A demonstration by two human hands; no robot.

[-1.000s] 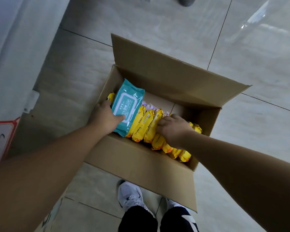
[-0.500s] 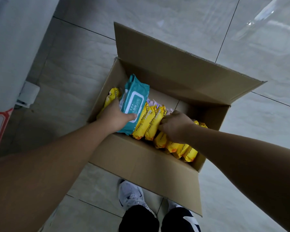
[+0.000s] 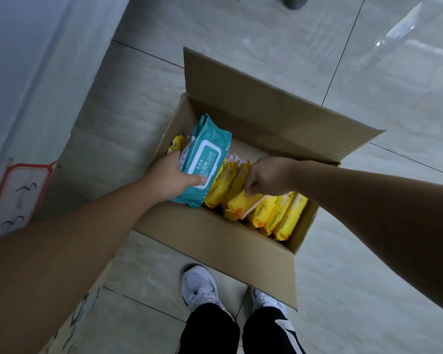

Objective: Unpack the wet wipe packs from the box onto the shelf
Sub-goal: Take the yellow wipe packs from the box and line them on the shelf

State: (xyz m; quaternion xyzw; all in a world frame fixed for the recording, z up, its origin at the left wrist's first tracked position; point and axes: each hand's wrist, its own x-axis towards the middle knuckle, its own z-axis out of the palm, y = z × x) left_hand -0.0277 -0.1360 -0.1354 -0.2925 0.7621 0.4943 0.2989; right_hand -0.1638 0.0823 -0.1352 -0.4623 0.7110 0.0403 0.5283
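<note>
White sneakers [image 3: 200,287] stand on grey floor tiles [image 3: 138,98] beside a red-bordered sign [image 3: 18,195].

You get dim, cool, flat light here, and the only strong glare is a pale streak [image 3: 394,37] across the glossy floor tiles [image 3: 381,111] at the upper right. Your left forearm [image 3: 62,251] and right forearm [image 3: 368,200] come out dark and underexposed, a broad soft-edged shadow lies on the floor left of the box [image 3: 215,241], and the box's far inner wall sits in shade. The wide lens bows the tile joints [image 3: 345,47] and stretches everything near the edges, the left forearm looks soft at the lower left, and the small print on the teal pack [image 3: 207,139] and the yellow packs [image 3: 279,213] is smeared.
</note>
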